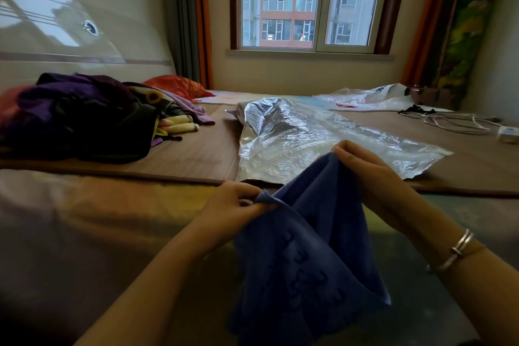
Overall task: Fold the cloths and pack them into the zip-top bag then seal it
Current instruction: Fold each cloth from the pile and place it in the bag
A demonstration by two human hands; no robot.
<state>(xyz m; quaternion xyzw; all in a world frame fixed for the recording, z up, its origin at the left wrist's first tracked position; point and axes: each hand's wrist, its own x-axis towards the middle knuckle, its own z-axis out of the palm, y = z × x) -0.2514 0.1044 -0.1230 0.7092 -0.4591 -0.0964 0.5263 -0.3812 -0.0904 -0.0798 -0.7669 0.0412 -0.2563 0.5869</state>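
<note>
Cloth in hand: I see one soft blue terry cloth with embossed marks (pixel 306 255), hanging at six o'clock, lifted off the bed.
Left hand (pixel 236 205): fingers curled, pinching the cloth's left upper corner.
Right hand (pixel 365 174): fingers curled, pinching the right upper corner, higher up.
Bag: one large clear crinkled plastic zip-top bag (pixel 323 137) lies flat on the brown mat (pixel 196 152) at twelve o'clock, just beyond my hands.
Other cloths: one heap of dark purple and mixed garments (pixel 84 115) at ten o'clock.
Two o'clock: one white cable (pixel 452 121).
Wrist: two silver bangles (pixel 457 247), right arm.
</note>
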